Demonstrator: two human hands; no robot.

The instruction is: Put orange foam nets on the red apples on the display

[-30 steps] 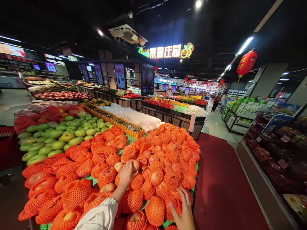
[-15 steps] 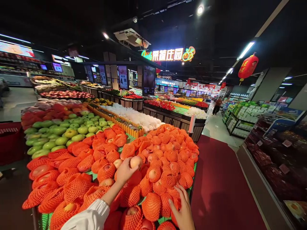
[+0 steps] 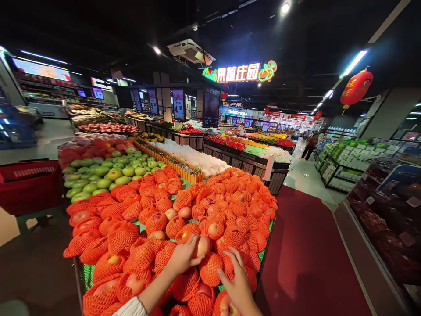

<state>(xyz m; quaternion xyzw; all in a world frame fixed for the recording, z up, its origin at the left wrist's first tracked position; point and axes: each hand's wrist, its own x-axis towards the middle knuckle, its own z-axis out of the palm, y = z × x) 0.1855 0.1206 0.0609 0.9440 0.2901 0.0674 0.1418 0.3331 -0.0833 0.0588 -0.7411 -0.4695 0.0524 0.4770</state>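
Observation:
My left hand (image 3: 184,254) is closed round a bare, pale pinkish apple (image 3: 203,247), held just over the heap. To its right, my right hand (image 3: 238,281) hovers with thumb and fingers apart and nothing between them. Below and around both hands lie many apples in orange foam nets (image 3: 210,268), piled on a green mat (image 3: 88,275). Beyond my left hand, a bare pinkish apple (image 3: 184,213) sits among the netted ones. The palm of my left hand hides part of the held apple.
Green apples (image 3: 115,174) fill the back left of the stand, beside a yellow fence-like divider (image 3: 171,169) and white-wrapped produce (image 3: 200,160). A red shopping basket (image 3: 29,188) stands at left. Along the right runs a dark red surface (image 3: 302,254). A person (image 3: 309,146) is far off.
My left hand has brought the apple nearer, down and to the right, close to my right hand. The view has turned slightly left, showing more of the red basket.

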